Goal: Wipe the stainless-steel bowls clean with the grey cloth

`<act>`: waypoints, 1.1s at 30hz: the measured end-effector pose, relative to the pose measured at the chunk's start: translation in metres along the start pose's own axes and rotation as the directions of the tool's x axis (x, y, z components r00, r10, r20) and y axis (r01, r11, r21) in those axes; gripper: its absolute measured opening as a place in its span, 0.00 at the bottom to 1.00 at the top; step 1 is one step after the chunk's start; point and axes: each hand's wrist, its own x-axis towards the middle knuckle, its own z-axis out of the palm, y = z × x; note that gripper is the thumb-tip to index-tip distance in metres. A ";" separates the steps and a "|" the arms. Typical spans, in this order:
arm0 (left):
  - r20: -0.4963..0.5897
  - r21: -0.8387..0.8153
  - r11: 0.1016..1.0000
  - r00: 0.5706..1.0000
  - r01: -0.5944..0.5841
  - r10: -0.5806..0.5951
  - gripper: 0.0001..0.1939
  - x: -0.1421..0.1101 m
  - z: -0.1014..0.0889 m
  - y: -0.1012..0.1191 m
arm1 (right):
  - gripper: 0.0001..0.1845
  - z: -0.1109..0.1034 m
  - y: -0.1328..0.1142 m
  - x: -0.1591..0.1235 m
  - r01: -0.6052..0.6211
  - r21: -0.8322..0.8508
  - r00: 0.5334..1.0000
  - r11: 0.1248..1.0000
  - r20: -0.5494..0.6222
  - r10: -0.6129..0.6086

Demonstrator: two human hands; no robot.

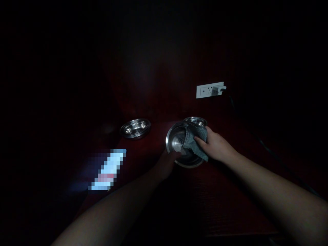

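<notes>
A shiny metal bowl (176,140) is tilted with its inside toward me. At its lower left rim, my left hand (166,164) grips it, the thumb over the edge and the other fingers hidden underneath. My right hand (214,143) is closed on a grey-green cloth (196,138), which lies against the bowl's right inner side and rim. Behind the held bowl, partly covered by it and the cloth, sits another metal dish (196,119).
A stack of shallow metal dishes (135,128) stands at the left on the dark red table (153,143). Nearer me lies a bright, pixelated screen (109,169). A white wall socket (203,91) with a plug (219,89) is at the back right; a cable (266,147) runs down the right.
</notes>
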 end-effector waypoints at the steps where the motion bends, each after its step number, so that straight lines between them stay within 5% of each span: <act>1: -0.020 -0.026 0.999 0.999 0.035 -0.035 0.20 0.002 -0.001 -0.001 | 0.28 -0.001 -0.001 -0.001 -0.010 -0.006 1.000 1.000 -0.004 0.010; 5: -0.045 -0.071 0.986 0.987 0.151 -0.155 0.21 0.008 -0.004 -0.001 | 0.38 0.000 -0.003 -0.003 -0.002 0.047 0.998 0.999 -0.067 0.005; 9: 0.008 -0.125 0.980 0.988 0.154 -0.155 0.23 0.010 -0.005 0.003 | 0.43 0.003 0.002 -0.002 0.088 0.078 0.973 0.993 -0.219 -0.069; 14: 0.000 -0.166 0.974 0.987 0.156 -0.158 0.24 0.009 -0.002 0.005 | 0.26 -0.006 0.001 -0.004 0.395 -0.006 0.846 0.918 -0.387 -0.367; 17: 0.001 -0.180 0.967 0.983 0.179 -0.181 0.25 0.009 -0.001 0.008 | 0.15 -0.011 -0.003 -0.007 0.617 -0.012 0.771 0.787 -0.190 -0.608; 21: 0.088 -0.204 0.959 0.979 0.198 -0.183 0.26 0.009 -0.002 0.010 | 0.20 -0.011 -0.004 -0.009 0.667 -0.064 0.744 0.742 0.098 -0.661; 27: 0.096 -0.203 0.965 0.984 0.165 -0.148 0.25 0.011 -0.003 0.008 | 0.35 -0.009 -0.001 -0.010 0.671 -0.130 0.735 0.730 0.242 -0.633; 33: 0.055 -0.228 0.962 0.988 0.152 -0.144 0.24 0.010 0.000 0.009 | 0.33 0.001 0.002 -0.015 0.641 -0.229 0.765 0.733 0.269 -0.585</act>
